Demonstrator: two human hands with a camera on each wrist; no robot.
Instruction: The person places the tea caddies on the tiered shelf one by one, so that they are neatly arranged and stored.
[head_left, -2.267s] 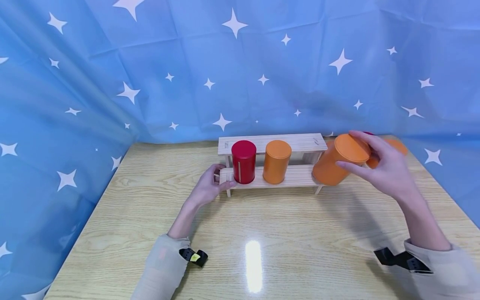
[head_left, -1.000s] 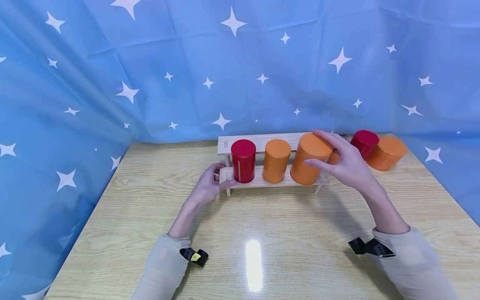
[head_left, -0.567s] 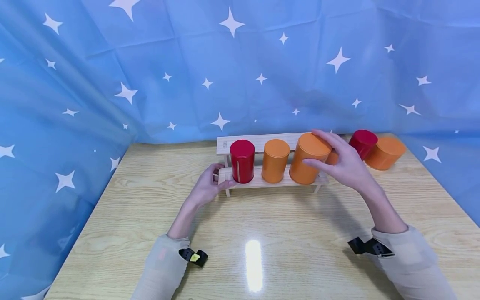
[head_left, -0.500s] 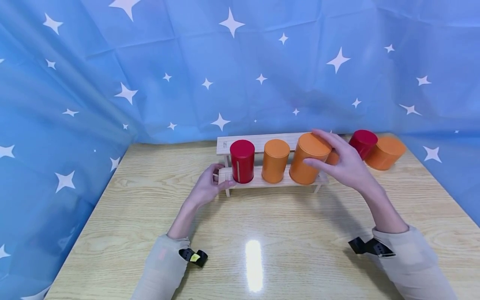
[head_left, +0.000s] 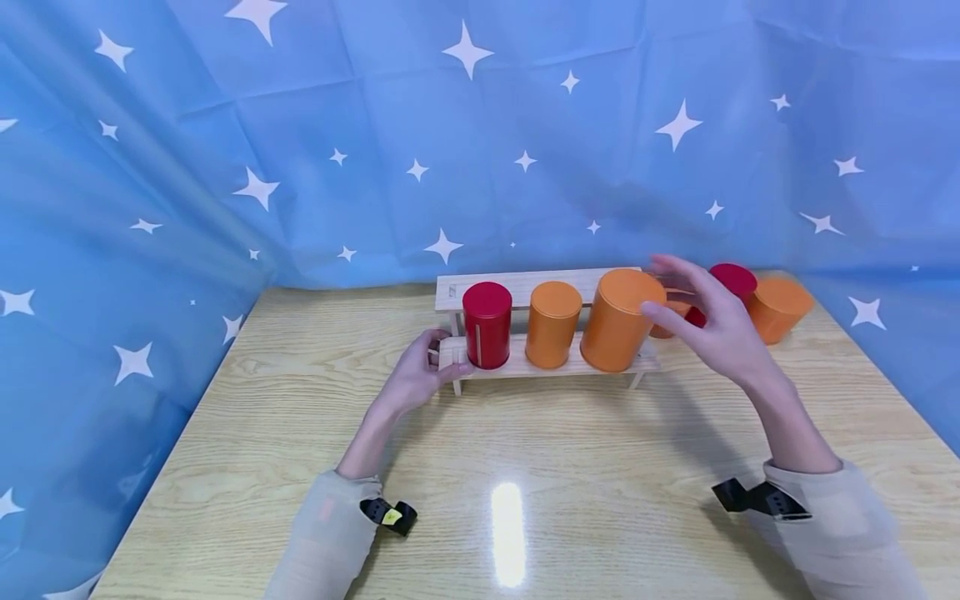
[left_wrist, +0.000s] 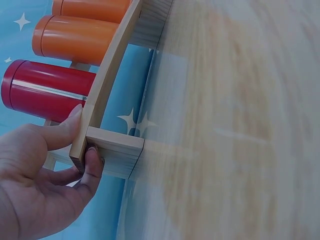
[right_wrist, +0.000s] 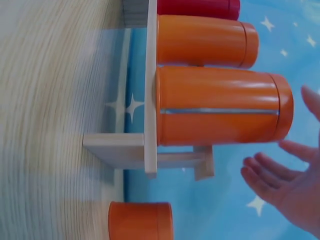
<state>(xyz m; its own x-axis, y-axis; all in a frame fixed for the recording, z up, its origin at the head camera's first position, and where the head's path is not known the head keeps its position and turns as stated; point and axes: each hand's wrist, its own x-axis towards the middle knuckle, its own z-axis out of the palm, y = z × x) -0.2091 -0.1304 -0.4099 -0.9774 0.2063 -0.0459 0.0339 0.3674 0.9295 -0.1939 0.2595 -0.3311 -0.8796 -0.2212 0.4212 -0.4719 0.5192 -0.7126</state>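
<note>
A two-step wooden rack [head_left: 523,285] stands near the back of the table. Its lower step bears a red canister [head_left: 487,325], a slim orange canister [head_left: 553,325] and a larger orange canister [head_left: 618,325], all upright. With thumb and fingers, my left hand [head_left: 416,375] pinches the left end of that step, as the left wrist view confirms. My right hand [head_left: 720,333] is just to the right of the larger orange canister, fingers spread and holding nothing. In the right wrist view the larger canister [right_wrist: 220,90] shows a silvery strip, with the hand [right_wrist: 290,185] beyond its lid.
Right of the rack, partly behind my right hand, are another red canister [head_left: 733,280], an orange one [head_left: 780,308] and a small orange one [head_left: 667,321]. A blue star-patterned cloth [head_left: 375,100] hangs behind the wood-grain table [head_left: 600,475].
My right hand brought the larger orange canister leftward onto the lower step, held it there, then let go and drew back slightly right. My left hand has stayed on the rack's end.
</note>
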